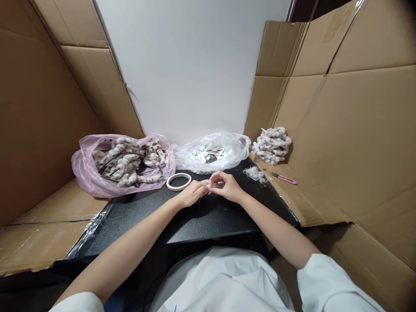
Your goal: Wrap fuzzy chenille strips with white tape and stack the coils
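My left hand (194, 193) and my right hand (226, 186) meet over the black table (146, 221). Between their fingertips is a small piece of white fluffy material (210, 186), pinched from both sides and largely covered by the fingers. A thin dark strand shows just below my left fingertips. Right beside my left hand lies a roll of white tape (178, 182). Beyond the hands, a clear plastic bag (182, 158) holds many small white and metallic pieces. To the right of my right hand sits a tuft of loose fluff (255, 174).
At the left, a pink plastic bag (85, 167) holds fluffy brown-and-white strands and black cords. A stack of fluffy loops (274, 145) stands at the back right, with pink-handled snips (286, 178) in front. Cardboard walls (367, 143) rise on both sides.
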